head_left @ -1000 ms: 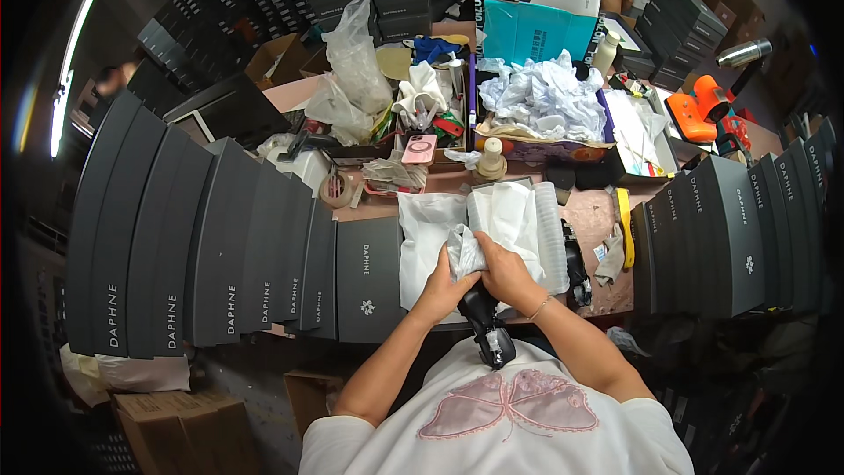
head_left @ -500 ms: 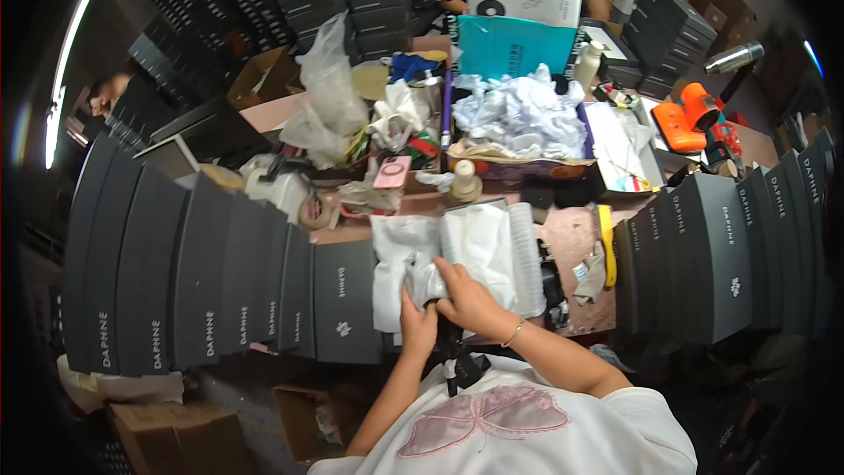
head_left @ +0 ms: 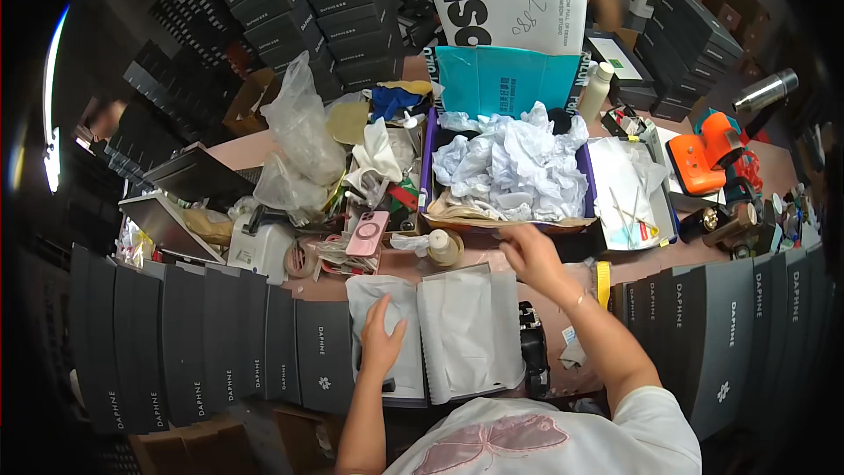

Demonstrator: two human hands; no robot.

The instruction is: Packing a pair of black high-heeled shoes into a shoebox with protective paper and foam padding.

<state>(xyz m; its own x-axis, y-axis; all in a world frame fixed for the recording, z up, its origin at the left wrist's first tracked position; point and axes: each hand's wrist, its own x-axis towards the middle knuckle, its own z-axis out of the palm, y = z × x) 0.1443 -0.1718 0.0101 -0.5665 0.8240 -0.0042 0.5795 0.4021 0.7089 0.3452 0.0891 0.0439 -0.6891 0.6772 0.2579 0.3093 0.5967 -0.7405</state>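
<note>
My left hand (head_left: 380,343) lies on white tissue paper (head_left: 400,295) in an open shoe box, fingers stretched and thumb apart. A small dark piece (head_left: 388,384) shows beside its wrist; I cannot make out what it belongs to. My right hand (head_left: 530,257) is raised at the front edge of a purple-sided box (head_left: 425,167) full of crumpled white paper (head_left: 519,163). Its index finger and thumb are apart, with nothing visible between them. White sheeting (head_left: 470,330) covers the neighbouring half of the shoe box, and a black object (head_left: 533,347) lies to its right.
Rows of dark grey shoe boxes stand at the left (head_left: 215,343) and right (head_left: 703,334). Behind my hands are a pump bottle (head_left: 443,248), a pink phone (head_left: 367,233), a clear plastic bag (head_left: 303,127) and an orange tape dispenser (head_left: 699,163). Something yellow (head_left: 603,280) lies near my right forearm.
Both hands were together over the shoe box, gripping a dark item with pale wrapping. They have parted: my right hand moved up and away, my left slid left onto the tissue paper.
</note>
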